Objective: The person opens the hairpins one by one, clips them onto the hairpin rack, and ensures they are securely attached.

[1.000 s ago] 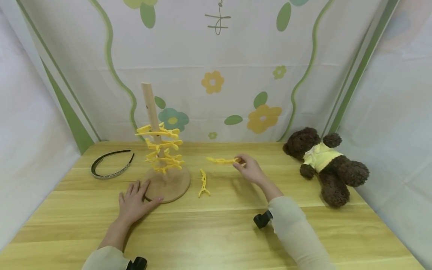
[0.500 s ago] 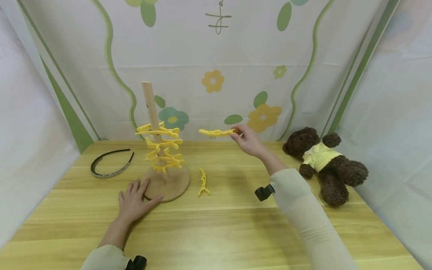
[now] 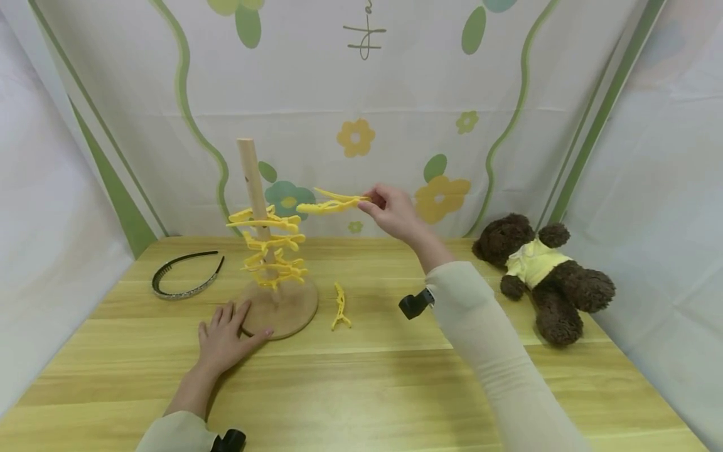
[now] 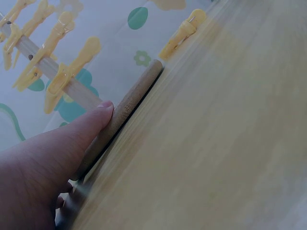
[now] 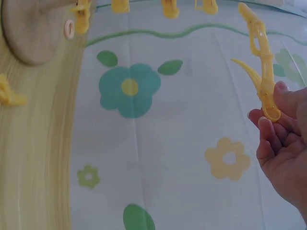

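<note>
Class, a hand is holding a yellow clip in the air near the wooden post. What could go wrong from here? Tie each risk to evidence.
1. The held clip might slip: the right hand pinches it only at one end.
2. It might knock the clips on the post, which jut out towards it.
3. The wooden post could shift if bumped, should the left hand, at the edge of the round base, let go.

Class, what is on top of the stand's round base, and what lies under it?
The wooden post, bearing yellow clips, rises from the base; the left hand touches its edge. It sits on the table, but whatever it covers is hidden.
</note>
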